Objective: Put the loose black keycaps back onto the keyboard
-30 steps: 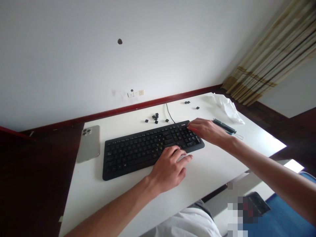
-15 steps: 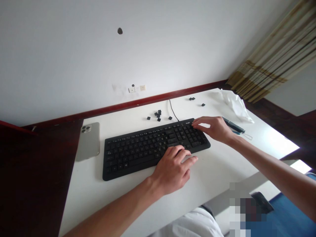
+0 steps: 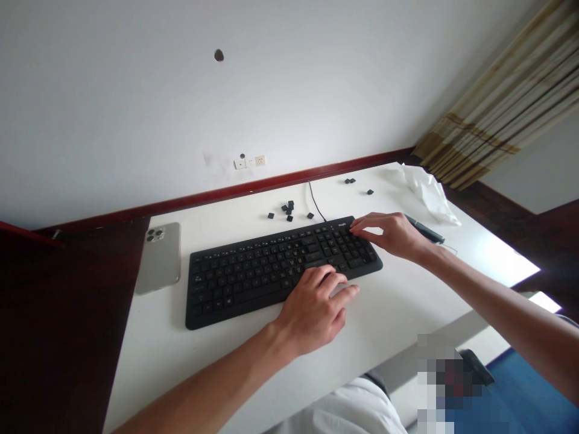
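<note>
A black keyboard (image 3: 253, 295) lies on the white table, with bare gaps in its keys right of the middle. My left hand (image 3: 314, 307) rests over its front edge, fingers apart and partly spread. At the upper right, above the number pad, the thumb and fingertips of my right hand (image 3: 384, 234) meet in a pinch. Whatever lies between those fingertips is hidden. Behind the keyboard are several loose black keycaps (image 3: 289, 211), with another keycap (image 3: 370, 192) farther right and a pair of keycaps (image 3: 350, 181) near the back edge.
A silver phone (image 3: 160, 262) lies face down at the table's left edge. Past my right hand are a dark elongated tool (image 3: 425, 229), partly covered, and a crumpled white plastic bag (image 3: 429, 193). The keyboard's cable (image 3: 316, 202) runs to the back edge, near the wall.
The view has shifted slightly. My right hand keeps its pinch at the number pad, and my left hand stays on the front edge; the keycaps lie as before.
</note>
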Available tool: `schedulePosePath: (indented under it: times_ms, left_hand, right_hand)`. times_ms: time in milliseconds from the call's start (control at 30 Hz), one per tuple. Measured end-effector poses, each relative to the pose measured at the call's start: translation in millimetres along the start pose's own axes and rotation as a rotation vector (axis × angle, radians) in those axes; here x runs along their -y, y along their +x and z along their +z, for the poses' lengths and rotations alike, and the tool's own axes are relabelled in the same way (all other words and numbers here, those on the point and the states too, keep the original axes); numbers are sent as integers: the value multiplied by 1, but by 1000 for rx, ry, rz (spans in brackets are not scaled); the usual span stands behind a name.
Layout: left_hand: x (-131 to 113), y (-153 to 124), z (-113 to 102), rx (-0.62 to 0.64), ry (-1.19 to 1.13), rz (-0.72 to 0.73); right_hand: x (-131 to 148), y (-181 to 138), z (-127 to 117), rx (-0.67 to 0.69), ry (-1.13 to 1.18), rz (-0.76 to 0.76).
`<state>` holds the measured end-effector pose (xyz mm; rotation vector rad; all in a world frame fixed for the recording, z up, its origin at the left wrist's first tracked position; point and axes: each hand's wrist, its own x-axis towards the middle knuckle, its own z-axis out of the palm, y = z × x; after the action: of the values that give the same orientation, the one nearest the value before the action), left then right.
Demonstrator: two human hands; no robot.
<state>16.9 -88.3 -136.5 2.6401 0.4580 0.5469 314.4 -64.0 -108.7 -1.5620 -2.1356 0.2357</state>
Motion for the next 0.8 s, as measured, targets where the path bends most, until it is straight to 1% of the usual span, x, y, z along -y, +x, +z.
schedulePosePath:
  times_ms: [133, 433, 667, 800]
  left_hand:
    - [-1, 0, -1, 2, 0, -3]
    - [-1, 0, 0, -2, -3, 2]
    - [-1, 1, -1, 12, -1, -6]
    - [-2, 1, -2, 21, 11, -9]
  right_hand:
    - [1, 0, 0, -7, -14, -6]
    - [-5, -1, 4, -29, 17, 61]
    - [-5, 3, 0, 27, -25, -53]
    - [2, 6, -4, 52, -49, -86]
